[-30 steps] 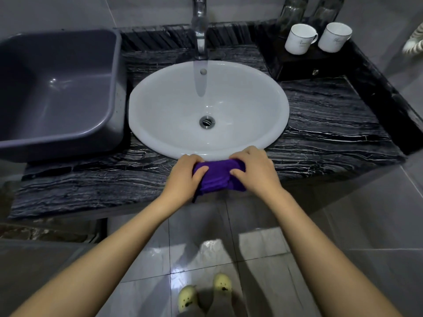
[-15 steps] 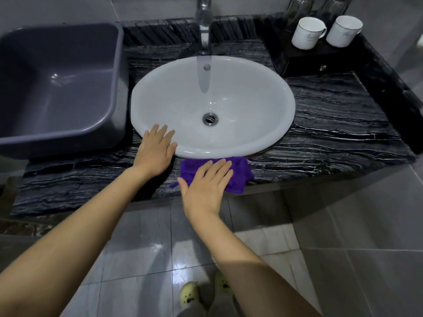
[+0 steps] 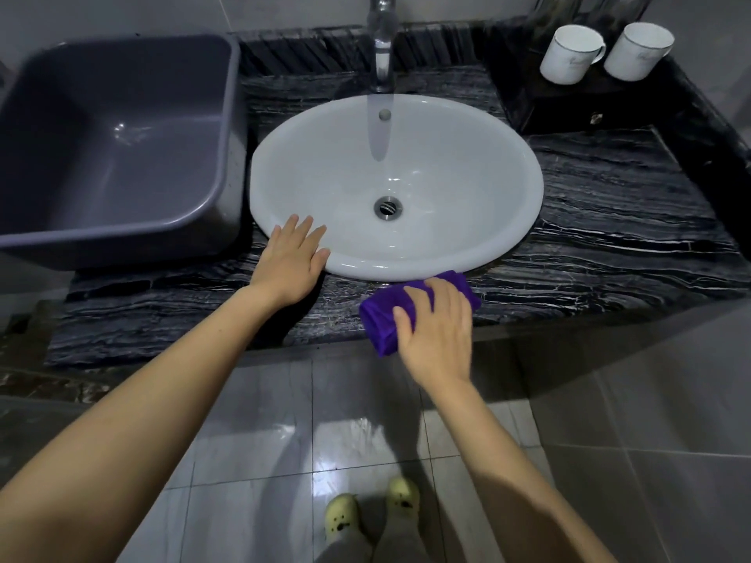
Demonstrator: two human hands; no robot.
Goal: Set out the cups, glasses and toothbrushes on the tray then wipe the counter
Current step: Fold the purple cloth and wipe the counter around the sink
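A folded purple cloth (image 3: 384, 319) lies on the front strip of the black marble counter (image 3: 609, 245), just below the white sink (image 3: 467, 188). My right hand (image 3: 437, 331) presses flat on the cloth with fingers spread over it. My left hand (image 3: 290, 264) rests open, palm down, on the counter with its fingertips on the sink's front left rim. At the back right, two white cups (image 3: 573, 54) (image 3: 636, 50) stand on a dark tray (image 3: 569, 103), with two clear glasses (image 3: 556, 14) behind them, cut off by the frame's top.
A grey plastic basin (image 3: 122, 148) fills the counter's left end. A chrome tap (image 3: 382, 38) stands behind the sink. The counter's front edge drops to a tiled floor (image 3: 284, 440), where my feet in pale yellow slippers (image 3: 372, 509) stand.
Both hands first held the cloth together; my left hand let go and settled on the sink rim. My right hand has slid the cloth to the right along the front strip.
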